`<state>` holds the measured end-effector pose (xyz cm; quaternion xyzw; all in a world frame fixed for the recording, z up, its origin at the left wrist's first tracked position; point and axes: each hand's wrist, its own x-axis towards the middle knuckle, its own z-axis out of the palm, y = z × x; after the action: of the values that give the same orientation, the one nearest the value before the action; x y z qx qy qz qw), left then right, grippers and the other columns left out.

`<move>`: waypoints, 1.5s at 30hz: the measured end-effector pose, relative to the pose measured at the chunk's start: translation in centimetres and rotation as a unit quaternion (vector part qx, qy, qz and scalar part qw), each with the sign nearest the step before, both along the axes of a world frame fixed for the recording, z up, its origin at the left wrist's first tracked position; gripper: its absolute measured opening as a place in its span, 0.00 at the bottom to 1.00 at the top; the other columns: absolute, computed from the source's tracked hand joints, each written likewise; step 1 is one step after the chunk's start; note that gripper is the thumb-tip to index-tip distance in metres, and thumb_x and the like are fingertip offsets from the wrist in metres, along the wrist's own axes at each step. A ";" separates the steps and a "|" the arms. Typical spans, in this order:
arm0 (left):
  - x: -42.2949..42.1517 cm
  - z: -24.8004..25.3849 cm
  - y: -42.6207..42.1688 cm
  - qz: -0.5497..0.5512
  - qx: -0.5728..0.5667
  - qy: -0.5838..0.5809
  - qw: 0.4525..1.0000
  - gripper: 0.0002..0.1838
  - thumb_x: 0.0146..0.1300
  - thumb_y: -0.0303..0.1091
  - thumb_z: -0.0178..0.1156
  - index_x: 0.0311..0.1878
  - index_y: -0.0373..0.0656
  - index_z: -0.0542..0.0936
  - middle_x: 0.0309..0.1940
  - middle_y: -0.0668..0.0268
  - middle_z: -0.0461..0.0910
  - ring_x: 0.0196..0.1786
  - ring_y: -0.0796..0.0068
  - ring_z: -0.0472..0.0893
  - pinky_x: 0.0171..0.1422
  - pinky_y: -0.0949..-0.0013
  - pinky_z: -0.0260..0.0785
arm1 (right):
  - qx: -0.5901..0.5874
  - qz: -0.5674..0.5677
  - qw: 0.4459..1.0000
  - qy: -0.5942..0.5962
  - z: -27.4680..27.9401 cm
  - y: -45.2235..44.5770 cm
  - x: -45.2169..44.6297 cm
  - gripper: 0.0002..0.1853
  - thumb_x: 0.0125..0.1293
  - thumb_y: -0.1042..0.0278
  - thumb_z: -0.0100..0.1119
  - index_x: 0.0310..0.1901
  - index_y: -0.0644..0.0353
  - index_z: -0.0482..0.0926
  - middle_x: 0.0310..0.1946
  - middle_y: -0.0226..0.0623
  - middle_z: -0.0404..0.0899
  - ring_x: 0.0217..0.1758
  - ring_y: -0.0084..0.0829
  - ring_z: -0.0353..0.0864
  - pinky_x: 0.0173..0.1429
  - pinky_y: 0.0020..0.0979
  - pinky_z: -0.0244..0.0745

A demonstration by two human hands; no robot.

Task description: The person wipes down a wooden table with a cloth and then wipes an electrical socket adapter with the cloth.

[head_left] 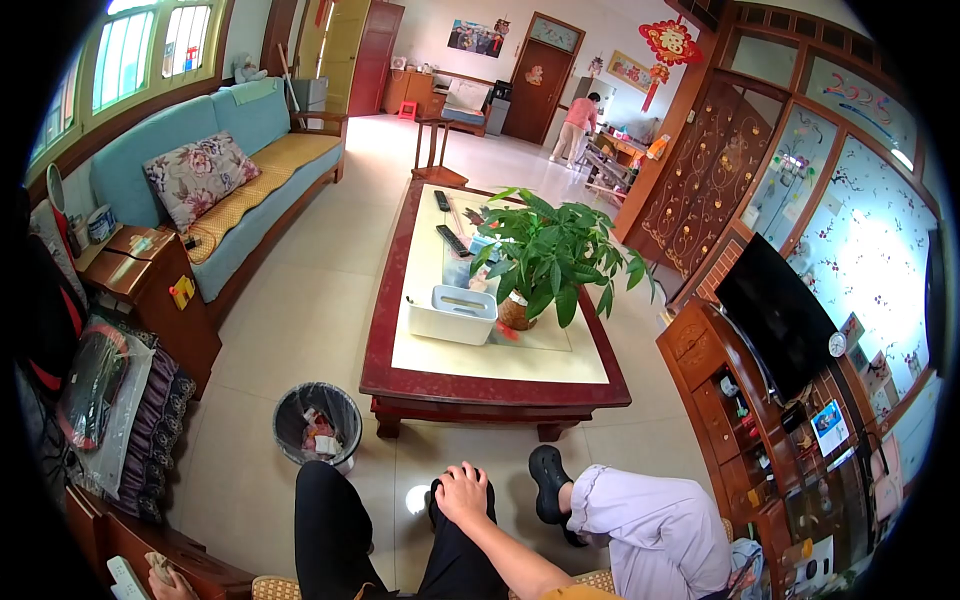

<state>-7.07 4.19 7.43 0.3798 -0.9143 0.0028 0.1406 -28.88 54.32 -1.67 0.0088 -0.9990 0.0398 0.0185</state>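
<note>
My right hand point(465, 493) rests on the knee of my black trousers point(330, 525), its fingers spread over the cloth and nothing held in them. At the bottom left edge, partly cut off, my left hand point(178, 584) has its fingers around a crumpled brownish thing point(157, 568), whose kind I cannot make out. A white power strip point(126, 578) lies just left of that hand. Beyond my knees stands a lined waste bin point(318, 400) with crumpled wrappers inside.
A low red-framed table point(480, 372) bears a white tissue box point(452, 314), a potted plant point(553, 255) and remote controls point(452, 240). Someone in pale trousers point(650, 525) sits at my right. Another person point(577, 125) bends at the back. A blue sofa point(255, 200) stands left, a television point(775, 315) right.
</note>
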 end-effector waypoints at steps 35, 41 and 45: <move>0.1 -0.6 -0.5 0.021 -0.010 -0.019 1.000 0.20 0.65 0.52 0.48 0.50 0.50 0.77 0.42 0.56 0.82 0.45 0.51 0.80 0.48 0.51 0.72 | -0.004 0.001 1.000 0.001 0.2 0.0 0.0 0.14 0.61 0.58 0.53 0.44 0.52 0.84 0.55 0.31 0.76 0.67 0.40 0.65 0.69 0.50 0.54; 0.3 -1.4 -1.2 0.023 -0.013 -0.011 1.000 0.20 0.64 0.52 0.48 0.49 0.49 0.77 0.41 0.56 0.82 0.44 0.51 0.80 0.46 0.51 0.72 | -0.004 0.002 1.000 0.006 -0.1 0.1 0.0 0.14 0.61 0.58 0.54 0.44 0.52 0.84 0.55 0.30 0.76 0.67 0.40 0.65 0.69 0.50 0.54; 0.1 -0.6 -0.5 0.021 0.000 0.000 1.000 0.20 0.64 0.52 0.49 0.49 0.50 0.77 0.41 0.57 0.82 0.44 0.51 0.80 0.46 0.51 0.72 | -0.004 0.002 1.000 -0.001 0.1 0.1 -0.1 0.14 0.61 0.58 0.54 0.44 0.52 0.84 0.55 0.30 0.76 0.67 0.40 0.65 0.69 0.50 0.54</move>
<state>-7.02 3.66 6.81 0.3992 -0.9060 0.0056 0.1403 -28.95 54.39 -1.62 0.0104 -0.9988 0.0443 0.0177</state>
